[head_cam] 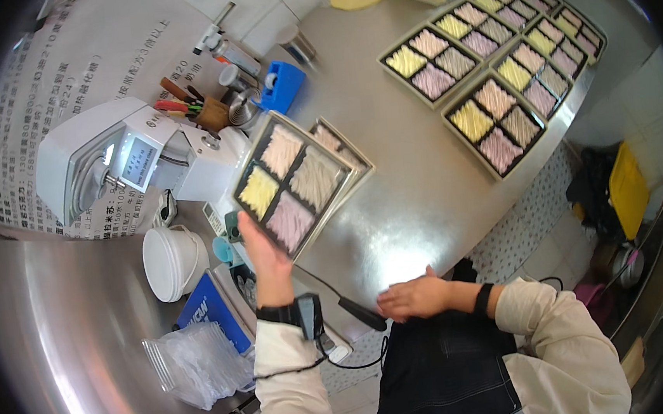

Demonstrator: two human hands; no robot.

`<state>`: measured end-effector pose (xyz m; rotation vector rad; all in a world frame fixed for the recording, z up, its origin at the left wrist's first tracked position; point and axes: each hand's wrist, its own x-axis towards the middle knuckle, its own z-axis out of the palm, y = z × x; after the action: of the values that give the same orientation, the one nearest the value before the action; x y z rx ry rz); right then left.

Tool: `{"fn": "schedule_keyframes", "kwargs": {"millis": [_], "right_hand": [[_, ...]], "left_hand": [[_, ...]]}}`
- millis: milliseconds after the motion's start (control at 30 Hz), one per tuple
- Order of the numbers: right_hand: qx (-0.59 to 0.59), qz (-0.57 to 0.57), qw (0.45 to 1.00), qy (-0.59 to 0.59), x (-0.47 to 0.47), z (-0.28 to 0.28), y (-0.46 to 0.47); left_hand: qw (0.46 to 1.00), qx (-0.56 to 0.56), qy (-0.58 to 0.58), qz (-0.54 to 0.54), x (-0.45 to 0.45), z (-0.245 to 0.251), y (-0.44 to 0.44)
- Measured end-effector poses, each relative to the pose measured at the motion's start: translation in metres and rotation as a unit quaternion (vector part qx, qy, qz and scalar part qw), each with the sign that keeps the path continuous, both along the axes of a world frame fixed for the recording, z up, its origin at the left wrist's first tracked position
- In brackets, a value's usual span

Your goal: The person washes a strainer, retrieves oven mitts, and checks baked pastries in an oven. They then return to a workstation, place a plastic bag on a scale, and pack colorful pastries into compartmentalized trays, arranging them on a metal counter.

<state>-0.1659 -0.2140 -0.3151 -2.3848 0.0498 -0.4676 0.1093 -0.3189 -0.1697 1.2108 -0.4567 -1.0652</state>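
My left hand (268, 261) holds a square box of piped cream desserts (294, 183) by its near left corner. Its thumb lies along the side; the other fingers are hidden underneath. Four black-edged compartments hold pink, grey-beige, yellow and mauve cream. Partly covered by this box, a second dessert box (356, 155) shows behind its right side. My right hand (414, 298) is over the near edge of the steel table (393, 214), with nothing visible in it, fingers extended and thumb apart. Beside its fingertips is a black-handled tool (363, 314) with a thin shaft.
Several filled dessert boxes (495, 130) stand in rows at the table's right. Along the left are a white stand mixer (199, 165), a blue tape dispenser (282, 85), a lidded white bucket (172, 263) and clear plastic bags (200, 360). A gas torch (235, 54) stands by the wall.
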Motion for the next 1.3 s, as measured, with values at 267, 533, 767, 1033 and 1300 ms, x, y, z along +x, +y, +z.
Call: {"fn": "schedule_keyframes", "kwargs": {"millis": [267,533,767,1033,1300], "right_hand": [[-0.01,-0.338,0.941,-0.031,-0.107,0.024,-0.032],[0.015,-0.548,0.83,0.099,-0.064,0.039,-0.069],[0.064,-0.412,0.906,0.068,-0.025,0.037,-0.093],[0.381,-0.187,0.906,-0.016,0.052,-0.015,-0.042],[0.284,-0.206,0.935,0.045,0.114,-0.01,-0.018]], "left_hand": [[0.996,0.065,0.032,0.048,-0.007,-0.034,-0.06],[0.993,0.109,-0.046,-0.005,0.017,-0.049,-0.066],[0.995,0.055,-0.071,0.033,0.01,-0.027,0.036],[0.932,0.105,-0.299,0.176,-0.035,0.073,0.276],[0.643,0.23,-0.637,0.359,0.042,0.139,0.386]]}}
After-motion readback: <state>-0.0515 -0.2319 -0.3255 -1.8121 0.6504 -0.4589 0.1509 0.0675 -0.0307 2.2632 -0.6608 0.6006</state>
